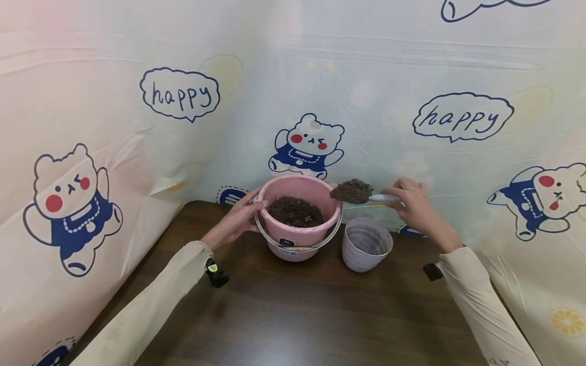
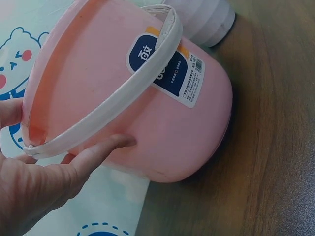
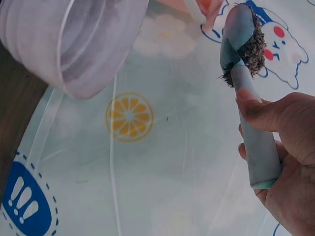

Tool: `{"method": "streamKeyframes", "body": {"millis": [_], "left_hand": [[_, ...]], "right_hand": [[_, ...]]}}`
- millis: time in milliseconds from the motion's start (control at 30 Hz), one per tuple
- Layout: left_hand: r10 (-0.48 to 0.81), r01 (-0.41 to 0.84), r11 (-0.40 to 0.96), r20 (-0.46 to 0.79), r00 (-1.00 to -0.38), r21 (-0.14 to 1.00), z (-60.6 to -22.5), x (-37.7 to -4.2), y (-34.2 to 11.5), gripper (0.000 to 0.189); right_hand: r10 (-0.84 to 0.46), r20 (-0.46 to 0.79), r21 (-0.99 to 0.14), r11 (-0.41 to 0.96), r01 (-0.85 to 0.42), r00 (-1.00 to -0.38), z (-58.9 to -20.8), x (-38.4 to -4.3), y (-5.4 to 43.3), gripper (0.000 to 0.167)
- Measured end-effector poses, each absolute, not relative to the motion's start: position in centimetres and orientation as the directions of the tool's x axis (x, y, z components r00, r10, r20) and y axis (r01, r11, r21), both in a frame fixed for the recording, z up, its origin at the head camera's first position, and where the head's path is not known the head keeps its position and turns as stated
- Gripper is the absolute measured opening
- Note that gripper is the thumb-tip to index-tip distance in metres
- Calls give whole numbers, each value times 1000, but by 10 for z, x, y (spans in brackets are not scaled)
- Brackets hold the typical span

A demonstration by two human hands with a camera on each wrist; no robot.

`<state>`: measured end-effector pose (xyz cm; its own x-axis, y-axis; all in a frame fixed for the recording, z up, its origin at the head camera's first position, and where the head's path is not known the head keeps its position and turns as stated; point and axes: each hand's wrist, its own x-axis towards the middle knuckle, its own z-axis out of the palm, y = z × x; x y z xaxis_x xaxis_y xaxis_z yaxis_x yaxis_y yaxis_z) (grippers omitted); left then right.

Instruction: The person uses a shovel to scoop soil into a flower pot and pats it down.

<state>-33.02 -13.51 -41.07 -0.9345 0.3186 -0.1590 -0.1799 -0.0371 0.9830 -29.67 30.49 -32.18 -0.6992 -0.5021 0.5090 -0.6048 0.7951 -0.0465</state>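
A pink bucket [image 1: 297,236] with a white carrying handle [image 2: 113,105] stands near the back of the table, dark soil [image 1: 295,211] inside it. My left hand [image 1: 235,219] holds the bucket at its left side, with the thumb against the outer wall in the left wrist view. Up at the right, my right hand [image 1: 412,203] grips a small garden trowel [image 3: 256,142] by its pale handle. A heap of soil [image 1: 351,191] covers the trowel's blade, which is level with the bucket's right rim. A ridged pale lavender flower pot [image 1: 359,260] stands right of the bucket, below the trowel.
The brown wooden table [image 1: 274,310] stretches toward me in front of the bucket and pot. A pale cloth [image 1: 256,86] printed with bears and "happy" bubbles hangs behind and along both sides, close to the table's back edge.
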Motion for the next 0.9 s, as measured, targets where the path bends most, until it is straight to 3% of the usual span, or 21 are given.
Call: {"method": "streamKeyframes", "body": {"millis": [533,900], "left_hand": [[313,-181,-34,-162,-936,983,-409,-331,-132,73],[307,-187,-26,-170,-937,982,-411,-332,-133,74]], "right_hand": [[-485,535,-59,796,-603,-692,-330,-277,350,28],[-532,432,52,821,-569,-728,-344,-269,374,29]]}}
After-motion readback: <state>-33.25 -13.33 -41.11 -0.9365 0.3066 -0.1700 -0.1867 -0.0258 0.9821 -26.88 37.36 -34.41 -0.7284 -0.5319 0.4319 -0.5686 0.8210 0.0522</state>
